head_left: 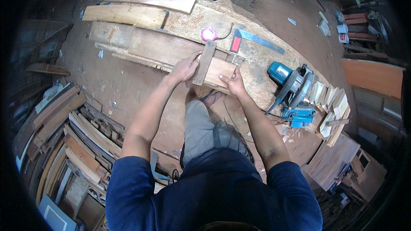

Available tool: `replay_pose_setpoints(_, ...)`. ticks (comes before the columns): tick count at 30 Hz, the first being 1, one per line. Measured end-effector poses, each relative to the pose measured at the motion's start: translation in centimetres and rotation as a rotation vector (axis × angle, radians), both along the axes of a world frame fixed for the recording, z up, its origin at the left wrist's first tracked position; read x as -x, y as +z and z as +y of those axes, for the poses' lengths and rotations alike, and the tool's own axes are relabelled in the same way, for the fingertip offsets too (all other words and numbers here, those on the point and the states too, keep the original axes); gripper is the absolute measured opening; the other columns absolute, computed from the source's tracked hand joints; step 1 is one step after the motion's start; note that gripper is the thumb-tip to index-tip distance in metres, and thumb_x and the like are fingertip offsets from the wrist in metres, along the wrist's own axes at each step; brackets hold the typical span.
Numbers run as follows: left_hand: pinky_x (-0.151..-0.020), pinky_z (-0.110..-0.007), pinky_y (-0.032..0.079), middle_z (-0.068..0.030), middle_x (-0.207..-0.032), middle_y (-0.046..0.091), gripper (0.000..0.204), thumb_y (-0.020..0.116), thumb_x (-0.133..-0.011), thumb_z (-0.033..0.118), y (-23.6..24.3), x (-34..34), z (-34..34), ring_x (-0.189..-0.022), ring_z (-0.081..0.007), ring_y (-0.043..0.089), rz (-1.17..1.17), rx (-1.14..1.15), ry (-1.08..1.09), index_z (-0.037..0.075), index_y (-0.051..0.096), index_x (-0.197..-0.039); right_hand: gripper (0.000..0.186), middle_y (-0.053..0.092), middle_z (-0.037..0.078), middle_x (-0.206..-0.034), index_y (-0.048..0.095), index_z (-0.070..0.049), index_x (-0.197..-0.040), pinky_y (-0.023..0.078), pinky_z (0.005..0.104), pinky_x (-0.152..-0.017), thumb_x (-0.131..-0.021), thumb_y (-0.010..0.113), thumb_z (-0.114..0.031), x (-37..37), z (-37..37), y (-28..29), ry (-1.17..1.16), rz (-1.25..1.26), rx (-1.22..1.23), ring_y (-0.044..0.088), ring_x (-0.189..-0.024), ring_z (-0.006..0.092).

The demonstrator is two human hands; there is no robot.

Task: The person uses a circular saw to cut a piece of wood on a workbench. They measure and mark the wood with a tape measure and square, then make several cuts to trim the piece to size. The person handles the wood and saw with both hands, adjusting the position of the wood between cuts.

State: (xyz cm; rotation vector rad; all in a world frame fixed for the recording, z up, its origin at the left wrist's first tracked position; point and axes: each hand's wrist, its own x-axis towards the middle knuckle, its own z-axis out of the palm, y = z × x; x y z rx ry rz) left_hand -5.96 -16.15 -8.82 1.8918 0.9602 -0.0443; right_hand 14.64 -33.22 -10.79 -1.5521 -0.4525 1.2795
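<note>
Board (219,72) pinched in our right hand (235,84), seemingly for steadiness; left hand (185,69) against strip (205,62) at board's ten o'clock, grip unclear.

Left fingers (194,55) against a brown wooden strip (205,61), right fingers (236,74) on the paler board (218,71).

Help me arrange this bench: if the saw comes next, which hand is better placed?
Probably the right hand: nearer the saw, though it holds the board. The left hand is farther off, by the strip.
</note>
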Motion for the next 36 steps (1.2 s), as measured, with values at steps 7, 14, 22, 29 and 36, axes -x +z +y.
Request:
replay_pose_setpoints(7,-0.101,-0.049,0.049,-0.0285,-0.124,0.066,0.060,0.057,-0.098,0.045,0.2,-0.8,0.7,-0.116,-0.0452,0.063,0.037,0.011,0.002,0.016,0.044,-0.149,0.084,0.061,0.019,-0.131,0.027,0.002,-0.152,0.051,0.0375,-0.103,-0.085,0.079,0.000,0.4,-0.7,0.0,-0.019,-0.039,0.008,0.061,-0.122,0.0255)
replay_pose_setpoints(14,-0.102,-0.049,0.048,-0.0267,-0.129,0.064,0.060,0.059,-0.097,0.043,0.7,-1.8,2.6,-0.121,-0.0440,0.061,0.181,0.012,-0.150,0.012,0.045,-0.147,0.075,0.064,0.016,-0.118,0.040,-0.001,-0.150,0.056,0.0344,-0.084,-0.089,0.080,-0.018,-0.5,-4.7,3.1,-0.031,-0.624,0.244,0.064,-0.099,0.0203)
replay_pose_setpoints(22,-0.091,-0.043,0.052,-0.0221,-0.111,0.070,0.062,0.069,-0.093,0.041,0.5,-1.6,4.5,-0.101,-0.0354,0.067,0.058,0.091,-0.178,0.008,0.052,-0.141,0.060,0.057,0.024,-0.124,0.050,0.003,-0.140,0.044,0.0454,-0.104,-0.088,0.075,-0.015,-3.4,-8.4,8.9,-0.264,-1.414,0.173,0.055,-0.119,0.0391)
replay_pose_setpoints(29,-0.085,-0.044,0.054,-0.0180,-0.102,0.073,0.060,0.071,-0.087,0.043,1.2,-2.0,4.9,-0.094,-0.0341,0.070,0.138,0.146,-0.153,0.011,0.062,-0.137,0.066,0.057,0.034,-0.131,0.050,0.010,-0.136,0.043,0.0450,-0.105,-0.086,0.080,-0.020,-11.2,-11.1,8.6,-0.358,-1.339,0.470,0.056,-0.124,0.0440)
replay_pose_setpoints(36,-0.093,-0.045,0.053,-0.0217,-0.114,0.072,0.057,0.068,-0.089,0.042,1.0,-1.9,4.1,-0.105,-0.0376,0.069,0.100,0.035,-0.146,0.011,0.062,-0.137,0.050,0.073,0.021,-0.103,0.063,0.005,-0.124,0.053,0.0386,-0.088,-0.088,0.078,-0.027,-16.1,-9.1,7.8,-0.444,-1.039,0.410,0.071,-0.093,0.0312)
